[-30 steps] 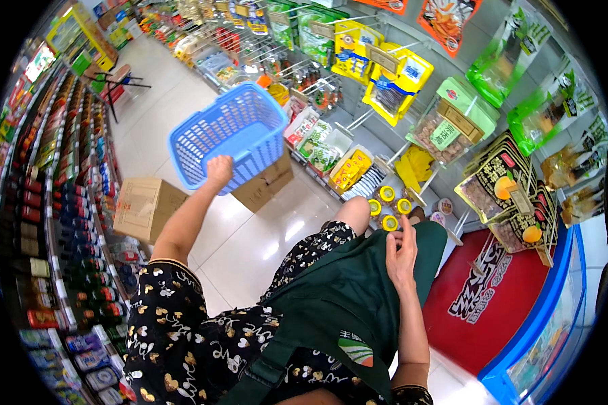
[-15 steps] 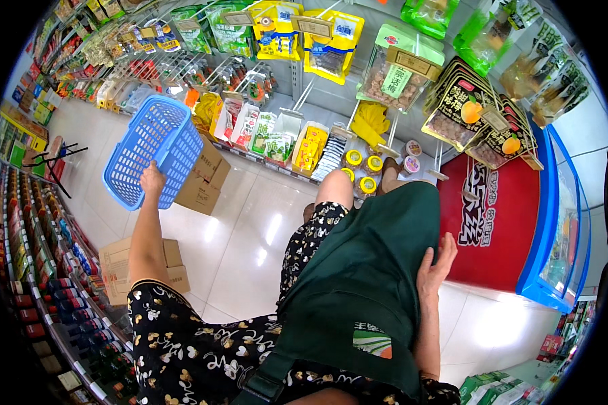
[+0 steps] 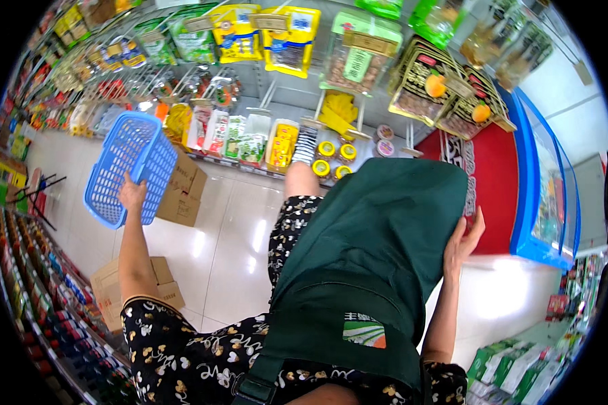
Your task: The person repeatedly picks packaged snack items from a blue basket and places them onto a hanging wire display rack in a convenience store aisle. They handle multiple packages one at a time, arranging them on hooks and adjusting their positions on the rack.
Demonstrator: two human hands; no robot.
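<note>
My left hand (image 3: 133, 194) is closed on the near rim of a blue plastic shopping basket (image 3: 157, 156), which hangs tilted at my left with its lattice walls showing. Nothing can be made out inside it. Over my lap spreads a dark green apron (image 3: 371, 250), raised toward the shelf. Against the apron's right edge rests my right hand (image 3: 462, 241), fingers apart and gripping nothing that I can see. Beyond the apron, several small jars with yellow lids (image 3: 336, 157) stand on the low shelf beside a box of yellow packets (image 3: 283, 143).
Cardboard boxes (image 3: 182, 189) sit on the tiled floor below the basket, with another carton (image 3: 108, 290) nearer me. Snack bags (image 3: 290, 42) hang from hooks ahead. A blue-framed freezer with a red side (image 3: 496, 182) stands at the right. Packed shelves (image 3: 54, 317) line the left.
The view has shifted, so the shelf and basket appear farther left. The apron has risen and spread over more of my legs. My right hand has moved with its edge, up and right.
</note>
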